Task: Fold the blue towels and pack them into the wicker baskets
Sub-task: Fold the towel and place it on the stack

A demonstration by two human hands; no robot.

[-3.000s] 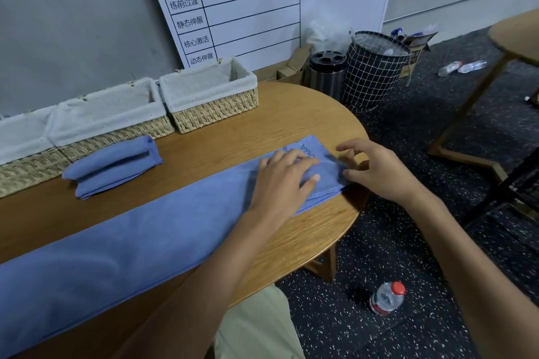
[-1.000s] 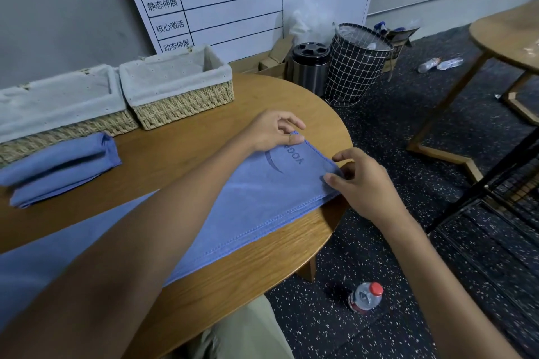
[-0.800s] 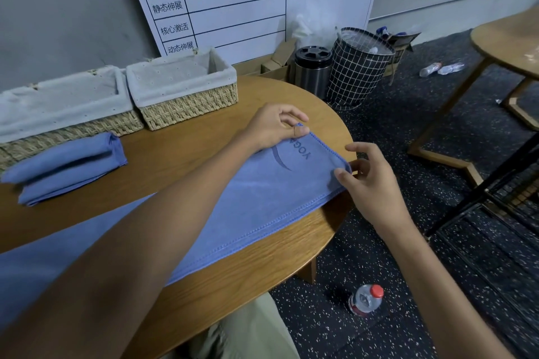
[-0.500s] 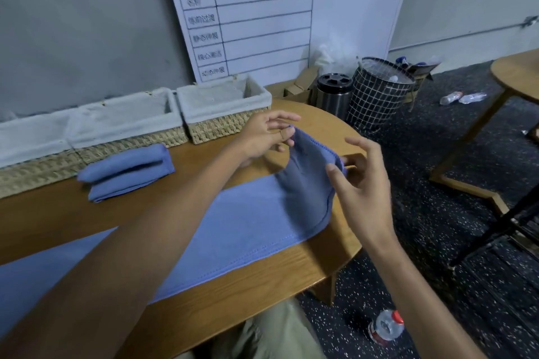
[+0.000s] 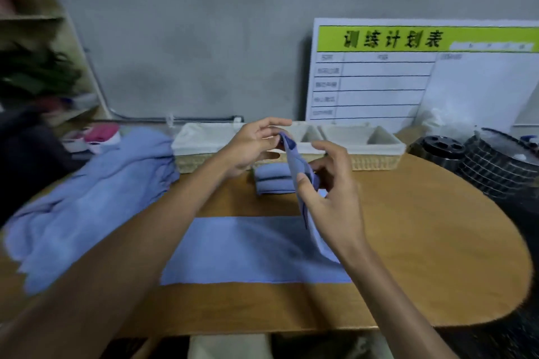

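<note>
The blue towel (image 5: 250, 248) lies as a long strip across the middle of the desk (image 5: 423, 242), its right end lifted off the wood and held up at the centre of the frame. The left hand (image 5: 253, 146) pinches the far corner of that end between thumb and fingers, and the right hand (image 5: 329, 195) pinches the near corner, thumb on the cloth; the picture is motion-blurred, so the finer finger positions are unclear. To do this fold well, I judge that both corners should travel together toward the left of the frame, kept level so the edges line up over the flat part, then be laid down and smoothed before release. One folded towel (image 5: 274, 181) sits just behind the hands, close in front of the wicker baskets (image 5: 361, 151). I count three baskets in a row along the wall, the middle one partly hidden by the hands. A heap of unfolded blue towels (image 5: 87, 201) fills the left of the frame; how many it holds cannot be told.
</note>
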